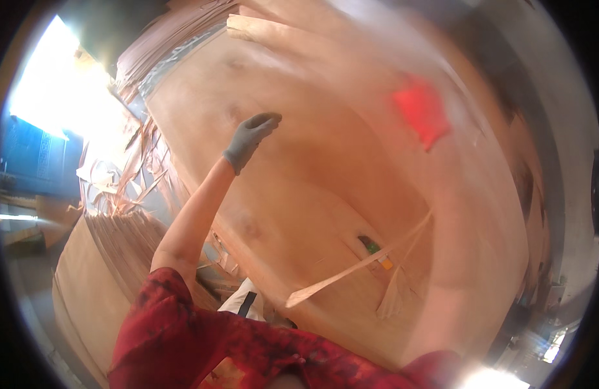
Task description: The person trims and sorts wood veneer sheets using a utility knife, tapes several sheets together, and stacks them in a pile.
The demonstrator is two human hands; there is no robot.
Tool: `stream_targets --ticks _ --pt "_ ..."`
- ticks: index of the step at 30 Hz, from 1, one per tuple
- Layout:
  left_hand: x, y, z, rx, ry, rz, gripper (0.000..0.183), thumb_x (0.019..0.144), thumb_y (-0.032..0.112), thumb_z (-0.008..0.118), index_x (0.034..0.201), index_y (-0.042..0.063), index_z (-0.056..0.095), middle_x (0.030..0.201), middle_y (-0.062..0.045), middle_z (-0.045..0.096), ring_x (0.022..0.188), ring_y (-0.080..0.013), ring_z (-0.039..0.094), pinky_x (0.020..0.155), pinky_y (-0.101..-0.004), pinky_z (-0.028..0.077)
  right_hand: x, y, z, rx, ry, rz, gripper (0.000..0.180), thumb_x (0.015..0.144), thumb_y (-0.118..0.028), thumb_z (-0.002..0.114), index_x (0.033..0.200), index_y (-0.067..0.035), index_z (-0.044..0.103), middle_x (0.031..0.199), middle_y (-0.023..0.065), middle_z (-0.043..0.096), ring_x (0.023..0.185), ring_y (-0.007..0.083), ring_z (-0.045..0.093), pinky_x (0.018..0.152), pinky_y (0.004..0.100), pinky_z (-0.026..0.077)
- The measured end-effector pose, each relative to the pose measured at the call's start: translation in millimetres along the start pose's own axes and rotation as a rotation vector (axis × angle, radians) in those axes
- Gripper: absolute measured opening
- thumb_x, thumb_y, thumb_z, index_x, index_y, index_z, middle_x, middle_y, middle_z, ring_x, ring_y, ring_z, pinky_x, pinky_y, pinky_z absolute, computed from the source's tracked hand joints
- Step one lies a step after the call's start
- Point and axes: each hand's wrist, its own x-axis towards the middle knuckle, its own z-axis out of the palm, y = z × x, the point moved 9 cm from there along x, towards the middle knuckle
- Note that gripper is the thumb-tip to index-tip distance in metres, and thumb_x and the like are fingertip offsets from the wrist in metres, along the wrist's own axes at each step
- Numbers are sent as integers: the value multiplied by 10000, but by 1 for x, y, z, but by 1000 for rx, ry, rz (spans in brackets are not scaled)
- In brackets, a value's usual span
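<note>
My left hand (pixel 253 141), in a grey glove, is over a broad sheet of wood veneer (pixel 299 194), its fingers close together; whether it touches the sheet is unclear. My right hand (pixel 422 112), in a red glove, is blurred above the far right part of the veneer, and its fingers cannot be made out. A narrow veneer strip (pixel 348 277) lies across the sheet below my right hand. Beside the strip shows a small green and orange object (pixel 379 255), probably a cutting tool, partly covered by the strip.
A stack of veneer sheets (pixel 124 248) stands at the lower left. Torn veneer scraps (pixel 144 165) lie in a heap left of the broad sheet. Another layered veneer pile (pixel 158 39) is at the top left. A blue panel (pixel 42 150) is at the far left.
</note>
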Motion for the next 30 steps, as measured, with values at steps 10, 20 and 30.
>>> stream_targets --ticks 10,20,30 --pt "-115 10 -81 321 194 104 599 924 257 719 1432 32 494 1435 -131 530 1305 -262 521 1075 -383 441 -46 -8 -123 -141 -11 56 425 794 -94 654 1214 -40 685 1082 202 713 987 306 692 854 344 512" --pt "-264 269 108 1224 308 1235 918 800 447 777 1537 96 356 1603 -202 270 1495 -426 211 1208 -570 163 -168 -134 -179 -302 -40 -73 394 804 -143 645 1191 -112 709 1048 144 729 1008 309 673 888 388 509" --pt "-305 311 126 1557 28 1092 855 728 236 826 1466 111 412 1134 -109 673 1023 -307 630 975 -452 449 -212 -248 -144 -126 -382 -172 339 817 -140 640 1145 -128 720 988 148 728 956 335 675 852 423 522"
